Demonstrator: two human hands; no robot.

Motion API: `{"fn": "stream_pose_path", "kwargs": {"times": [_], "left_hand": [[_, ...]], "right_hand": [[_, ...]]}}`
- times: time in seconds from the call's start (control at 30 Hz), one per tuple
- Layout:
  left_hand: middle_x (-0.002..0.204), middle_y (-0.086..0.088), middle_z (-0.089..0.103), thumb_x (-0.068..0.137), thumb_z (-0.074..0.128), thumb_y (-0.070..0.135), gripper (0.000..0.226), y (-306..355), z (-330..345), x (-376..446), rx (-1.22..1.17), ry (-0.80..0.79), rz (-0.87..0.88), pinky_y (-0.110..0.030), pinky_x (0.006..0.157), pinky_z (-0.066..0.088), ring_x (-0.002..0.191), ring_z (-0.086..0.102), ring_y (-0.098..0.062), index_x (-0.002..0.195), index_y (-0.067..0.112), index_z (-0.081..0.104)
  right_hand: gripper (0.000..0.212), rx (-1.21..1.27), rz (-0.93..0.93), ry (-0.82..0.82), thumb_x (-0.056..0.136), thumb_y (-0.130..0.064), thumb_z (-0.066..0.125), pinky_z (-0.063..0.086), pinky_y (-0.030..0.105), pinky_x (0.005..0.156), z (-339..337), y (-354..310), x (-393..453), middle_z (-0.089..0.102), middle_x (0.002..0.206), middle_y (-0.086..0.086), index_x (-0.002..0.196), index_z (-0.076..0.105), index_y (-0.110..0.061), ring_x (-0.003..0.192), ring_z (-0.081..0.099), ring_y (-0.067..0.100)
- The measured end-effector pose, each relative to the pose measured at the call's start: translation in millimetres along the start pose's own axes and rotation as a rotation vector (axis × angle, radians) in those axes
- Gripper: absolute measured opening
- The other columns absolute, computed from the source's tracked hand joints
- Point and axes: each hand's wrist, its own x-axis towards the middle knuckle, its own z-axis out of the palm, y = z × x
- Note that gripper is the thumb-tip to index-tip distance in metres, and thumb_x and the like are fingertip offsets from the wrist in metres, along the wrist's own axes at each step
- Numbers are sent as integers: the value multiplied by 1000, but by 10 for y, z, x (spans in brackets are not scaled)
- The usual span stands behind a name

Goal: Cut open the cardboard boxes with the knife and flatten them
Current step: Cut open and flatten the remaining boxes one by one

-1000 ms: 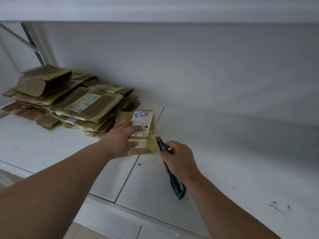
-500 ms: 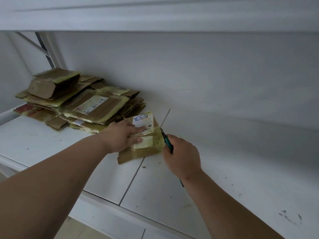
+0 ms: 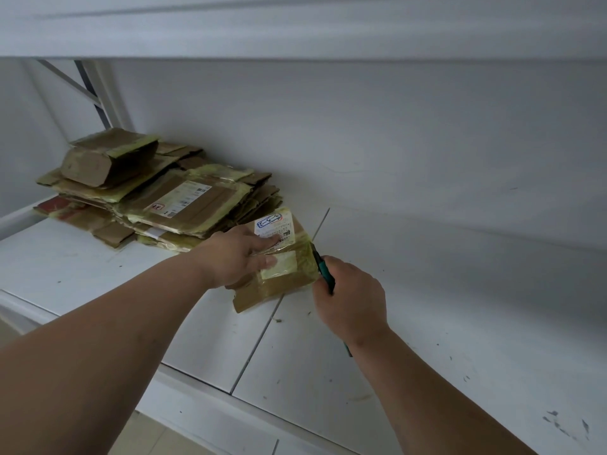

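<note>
Box: a small taped cardboard box (image 3: 279, 270) with a shipping label on top lies on the white shelf (image 3: 427, 323), across a seam between two panels, just in front of the pile.
Left hand: the left hand (image 3: 235, 257) rests on the box's top, fingers stretched flat over the label, thumb along the near face.
Knife: a green utility knife (image 3: 323, 272) sits at the box's right edge, its tip touching the taped corner.
Right hand: the right hand (image 3: 353, 302) grips the knife handle, fingers curled round it.
Pile: a stack of flattened cardboard boxes (image 3: 157, 198) lies at the back left of the shelf, against the wall.
Shelf surface: scuffed, with small scraps near the box.
</note>
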Motion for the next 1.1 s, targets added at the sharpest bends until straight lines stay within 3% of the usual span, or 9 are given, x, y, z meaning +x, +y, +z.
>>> {"fn": "stream_pose_path", "kwargs": {"times": [0.27,0.3,0.37,0.47,0.6,0.73,0.9,1.0,1.1], "left_hand": [[147,-4,37,97,42,55,51,35,33,3,-2,30,-3,-34,108,35,130,43,-26,146,42,38],[145,-5,40,97,41,54,50,44,23,3,-33,54,-14,-32,106,36,129,44,-26,145,41,39],[137,-7,46,99,41,51,48,57,-33,-6,-97,107,-39,-28,96,37,124,47,-25,145,37,42],[126,-4,48,99,44,50,48,36,-137,-28,-122,92,-37,-25,88,36,117,51,-21,145,34,44],[136,-1,43,97,41,55,52,2,-98,-24,-26,15,-14,-30,100,37,125,46,-20,147,39,38],[142,-1,39,97,42,55,52,-17,-25,-29,-45,21,-15,-31,104,37,127,44,-20,147,40,37],[146,0,37,97,41,55,52,-39,-28,-27,-35,17,-11,-34,108,34,132,41,-19,147,41,37],[144,-2,39,98,41,54,51,-15,-48,-25,-39,29,-8,-35,109,35,130,42,-20,147,40,37],[143,-2,40,98,42,53,51,-15,-55,-31,-43,31,-2,-36,108,36,129,43,-20,147,39,38]], "right_hand": [[24,-47,24,-62,84,-32,36,31,27,50,2,-36,64,42,62,-8,90,57,-22,55,43,16],[15,-55,45,-83,86,-30,39,29,27,50,9,-17,55,41,62,-8,83,52,-23,53,40,14],[20,-67,92,-129,90,-24,45,26,27,48,22,29,-2,40,60,-6,71,38,-25,50,36,11],[11,-39,80,-120,90,-25,47,29,26,49,57,55,-84,44,61,-6,79,46,-26,52,41,11],[24,23,14,43,82,-29,42,25,23,47,21,-77,67,37,57,-12,90,64,-22,49,37,9],[11,-35,-54,34,82,-31,40,23,23,46,-31,-113,181,38,57,-9,79,49,-25,49,38,14],[19,-51,-49,41,81,-29,40,33,26,46,56,-64,108,42,57,-7,82,57,-21,48,43,20],[18,-54,-62,62,80,-32,35,30,25,43,70,-48,84,39,55,-7,76,50,-24,46,41,20],[20,-68,-44,35,80,-30,38,29,25,45,77,-43,85,39,56,-7,80,55,-21,48,42,20]]}}
